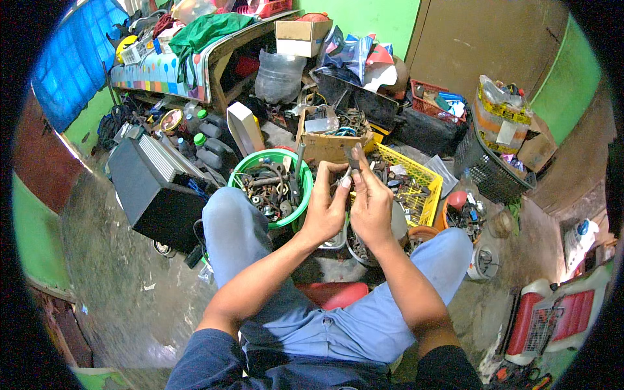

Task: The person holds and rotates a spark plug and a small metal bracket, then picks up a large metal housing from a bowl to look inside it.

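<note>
- Dark-blue sleeves (pixel 208 363) frame the foreground, bare forearms (pixel 263 284) extending between knees in faded blue jeans (pixel 351 335).
- Fingers bent, the left hand (pixel 325 209) and right hand (pixel 372 208) meet and grip a small grayish piece (pixel 351 164) between them, too small to identify, held up at mid-view above containers of parts.
- Left of the hands, a green basin (pixel 290 219) brims with jumbled parts.
- To their right, a yellow crate (pixel 431 198) holds more small pieces.
- Behind, a cardboard box (pixel 322 148) carries a tangle of wires.
- Farther left, a black box (pixel 162 214) stands on the worn floor (pixel 107 273) near dark bottles (pixel 210 159) with green caps.
- At the back, a desk under a dotted covering (pixel 175 79) bears a heap including a green cloth (pixel 209 32).
</note>
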Demonstrator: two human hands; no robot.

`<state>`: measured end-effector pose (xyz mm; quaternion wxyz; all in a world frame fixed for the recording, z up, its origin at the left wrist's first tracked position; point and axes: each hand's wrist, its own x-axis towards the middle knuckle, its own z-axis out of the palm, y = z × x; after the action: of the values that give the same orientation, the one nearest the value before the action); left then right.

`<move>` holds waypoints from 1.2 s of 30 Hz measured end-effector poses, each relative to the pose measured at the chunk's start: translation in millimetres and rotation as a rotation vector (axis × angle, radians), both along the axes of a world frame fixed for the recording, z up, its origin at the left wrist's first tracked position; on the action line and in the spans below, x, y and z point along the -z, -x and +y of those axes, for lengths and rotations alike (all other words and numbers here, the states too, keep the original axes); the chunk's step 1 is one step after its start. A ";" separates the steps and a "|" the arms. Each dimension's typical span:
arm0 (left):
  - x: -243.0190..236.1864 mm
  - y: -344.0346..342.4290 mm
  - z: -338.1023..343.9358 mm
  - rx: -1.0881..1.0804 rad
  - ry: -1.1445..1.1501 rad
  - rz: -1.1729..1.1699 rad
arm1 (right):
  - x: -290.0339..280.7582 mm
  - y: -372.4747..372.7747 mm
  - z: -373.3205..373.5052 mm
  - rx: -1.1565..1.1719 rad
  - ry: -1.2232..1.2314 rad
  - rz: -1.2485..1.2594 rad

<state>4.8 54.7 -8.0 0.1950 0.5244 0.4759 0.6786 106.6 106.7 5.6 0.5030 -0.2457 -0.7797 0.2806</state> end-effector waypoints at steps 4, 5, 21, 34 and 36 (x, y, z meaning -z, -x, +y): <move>0.6 5.5 8.2 -0.125 -0.080 0.040 | 7.4 3.4 -15.0 -0.018 -0.009 -0.005; 2.3 3.3 5.0 -0.107 -0.047 0.044 | 7.0 3.1 -13.1 -0.002 -0.024 0.006; -3.4 -0.5 3.5 -0.198 -0.105 0.126 | 7.2 2.2 -16.1 0.033 0.128 0.014; 1.0 0.5 7.5 -0.178 -0.097 0.086 | 14.2 9.2 -16.5 0.081 0.042 0.132; 4.3 -2.3 1.5 -0.175 -0.095 0.193 | 8.6 -1.2 -12.2 0.045 0.263 0.032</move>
<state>7.2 56.2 -12.3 0.0635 0.5522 0.5036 0.6613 107.8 94.6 -3.0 0.4851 -0.3224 -0.7222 0.3730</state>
